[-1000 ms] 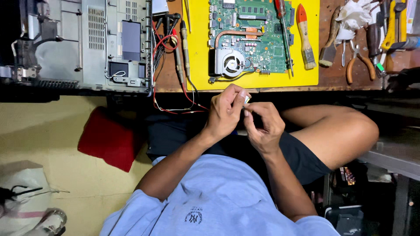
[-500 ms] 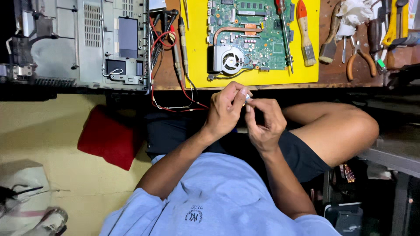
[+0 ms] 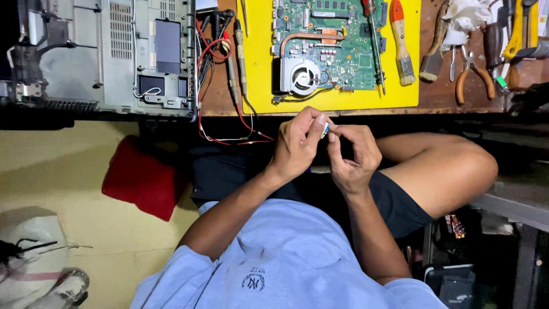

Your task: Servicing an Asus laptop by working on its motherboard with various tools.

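Pale blue cloth of the person's shirt point(image 3: 286, 263) fills the near edge of the view, with dark shorts point(image 3: 394, 200) and a bare knee point(image 3: 452, 166) beyond it. Above the lap both forearms rise and meet. The left hand point(image 3: 297, 146) and the right hand point(image 3: 351, 154) are brought together, fingertips touching, and pinch between them a small pale part point(image 3: 326, 128); it is too small to tell what it is. It sits in the air just short of the bench edge, held from both sides, fingers curled tight around it.

To the left of the lap a red cushion point(image 3: 143, 177) lies on the yellowish floor point(image 3: 68, 166), and a white bag point(image 3: 31, 257) rests in the near left corner.

Red and black probe leads point(image 3: 229, 109) hang off the wooden bench point(image 3: 434, 97) just beyond the hands. Farther back lies a yellow mat point(image 3: 257, 68) bearing a green circuit board point(image 3: 337, 46) with its round fan point(image 3: 300, 75). A screwdriver point(image 3: 374, 46) lies across the board, and a paintbrush point(image 3: 402, 46) lies beside it on the mat. Left of the mat sits a grey laptop shell point(image 3: 108, 57), opened. At the far right are pliers point(image 3: 472, 74) with orange handles and a crumpled white rag point(image 3: 466, 17)
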